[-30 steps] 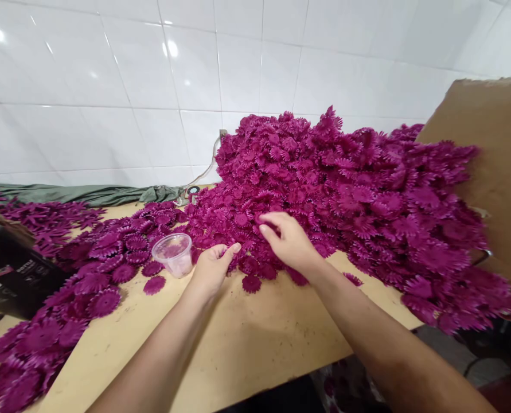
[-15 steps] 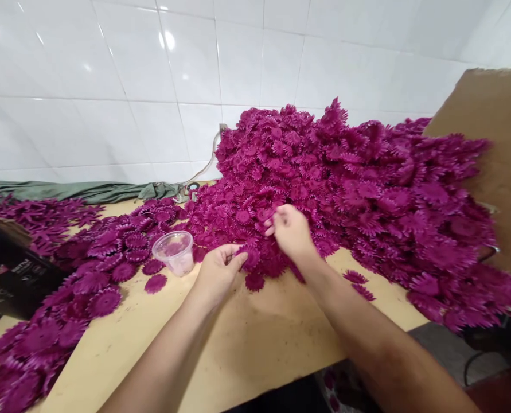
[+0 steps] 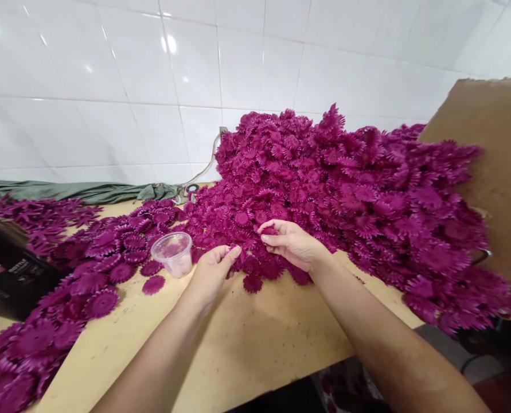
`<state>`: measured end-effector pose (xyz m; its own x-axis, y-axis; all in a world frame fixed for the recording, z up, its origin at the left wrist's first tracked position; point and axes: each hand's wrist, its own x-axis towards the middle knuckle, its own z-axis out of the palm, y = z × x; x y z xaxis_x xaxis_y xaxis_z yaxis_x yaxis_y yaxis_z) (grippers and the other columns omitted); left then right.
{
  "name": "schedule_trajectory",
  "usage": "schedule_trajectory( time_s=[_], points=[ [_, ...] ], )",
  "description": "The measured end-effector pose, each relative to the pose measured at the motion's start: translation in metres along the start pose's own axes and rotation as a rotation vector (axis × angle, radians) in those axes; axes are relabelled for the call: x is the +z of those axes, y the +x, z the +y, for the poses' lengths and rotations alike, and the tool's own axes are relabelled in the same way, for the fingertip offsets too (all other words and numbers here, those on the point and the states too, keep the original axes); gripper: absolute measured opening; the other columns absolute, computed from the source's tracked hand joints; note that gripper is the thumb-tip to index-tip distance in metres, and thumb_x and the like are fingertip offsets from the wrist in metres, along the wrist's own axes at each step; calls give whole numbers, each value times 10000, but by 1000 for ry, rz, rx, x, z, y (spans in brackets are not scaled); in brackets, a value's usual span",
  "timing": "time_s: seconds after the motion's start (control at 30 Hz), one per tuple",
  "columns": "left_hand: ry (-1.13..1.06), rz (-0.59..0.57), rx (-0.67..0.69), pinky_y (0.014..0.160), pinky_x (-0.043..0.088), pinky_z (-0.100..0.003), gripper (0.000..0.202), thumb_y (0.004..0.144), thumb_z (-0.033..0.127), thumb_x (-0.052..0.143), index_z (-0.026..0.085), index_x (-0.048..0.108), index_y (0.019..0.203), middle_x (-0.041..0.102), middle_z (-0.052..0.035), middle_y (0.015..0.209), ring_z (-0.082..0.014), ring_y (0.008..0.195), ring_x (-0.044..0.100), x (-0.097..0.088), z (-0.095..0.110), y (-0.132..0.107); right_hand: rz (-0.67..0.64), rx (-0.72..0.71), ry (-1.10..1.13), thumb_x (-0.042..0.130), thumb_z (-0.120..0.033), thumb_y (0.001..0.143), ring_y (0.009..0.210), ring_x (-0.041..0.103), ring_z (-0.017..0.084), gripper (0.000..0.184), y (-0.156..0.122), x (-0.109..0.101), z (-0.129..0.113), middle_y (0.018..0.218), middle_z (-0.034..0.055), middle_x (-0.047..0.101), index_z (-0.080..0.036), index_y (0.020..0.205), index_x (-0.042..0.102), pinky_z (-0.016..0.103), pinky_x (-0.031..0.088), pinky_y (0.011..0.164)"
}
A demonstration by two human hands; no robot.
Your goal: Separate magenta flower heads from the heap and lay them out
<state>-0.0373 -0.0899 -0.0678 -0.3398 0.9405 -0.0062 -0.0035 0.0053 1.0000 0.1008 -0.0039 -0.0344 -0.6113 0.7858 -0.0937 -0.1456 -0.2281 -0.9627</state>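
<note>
Thumb and index finger of my left hand [image 3: 214, 265] pinch the edge of a magenta artificial flower layer [image 3: 239, 262], just above the tabletop. To its right, my right hand [image 3: 292, 244] curls its thumb and index finger with the tips close together. Magenta shows between those fingers, but whether it is a held piece or the pile behind is unclear. Both hands are at the front foot of a large pile of magenta flower layers [image 3: 281, 166]. A clear plastic cup [image 3: 173, 264] with something pale inside stands left of my left hand.
More flower layers [image 3: 102, 301] spread along the left side. A black box [image 3: 14, 275] leans at the left edge, and a cardboard sheet [image 3: 491, 149] stands at the right. Green cloth [image 3: 78, 190] lies along the tiled wall [image 3: 152, 137]. The table's [image 3: 259, 344] front edge is near me.
My right hand has come down and slightly nearer, its pinch loosening into a curl. My left hand has shifted slightly left, still pinching the flower layer. The view has moved a little.
</note>
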Motion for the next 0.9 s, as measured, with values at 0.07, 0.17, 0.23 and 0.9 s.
schedule_trajectory(
  time_s=[0.07, 0.17, 0.23, 0.9],
  points=[
    [-20, 3, 4, 458, 242, -205, 438, 495, 556, 653, 171, 449, 533, 375, 76, 465, -60, 457, 310, -1, 1, 0, -11, -7, 2, 743, -123, 441, 483, 461, 44, 254, 0, -1, 1, 493, -78, 547, -162, 620, 568, 191, 323, 510],
    [-8, -16, 27, 455, 239, -208, 419, 510, 536, 654, 170, 450, 519, 384, 73, 462, -60, 457, 306, -2, 3, 0, 8, -1, -34, 777, -163, 411, 499, 482, 49, 276, 0, -1, 2, 519, -63, 581, -154, 607, 584, 202, 341, 538],
    [14, -27, 40, 457, 245, -210, 401, 533, 521, 646, 167, 457, 518, 399, 68, 463, -61, 459, 316, -1, 3, -1, 21, 7, -58, 796, -220, 398, 511, 495, 56, 292, 1, -1, 3, 540, -50, 598, -144, 598, 597, 212, 354, 559],
    [-119, 61, 182, 605, 439, -240, 206, 556, 321, 684, 157, 623, 665, 595, 24, 578, -121, 609, 546, 6, 6, -3, -92, -79, -569, 346, -771, 645, 355, 279, 58, 625, 6, 27, 20, 350, -59, 314, -202, 388, 312, 255, 216, 431]
  ],
)
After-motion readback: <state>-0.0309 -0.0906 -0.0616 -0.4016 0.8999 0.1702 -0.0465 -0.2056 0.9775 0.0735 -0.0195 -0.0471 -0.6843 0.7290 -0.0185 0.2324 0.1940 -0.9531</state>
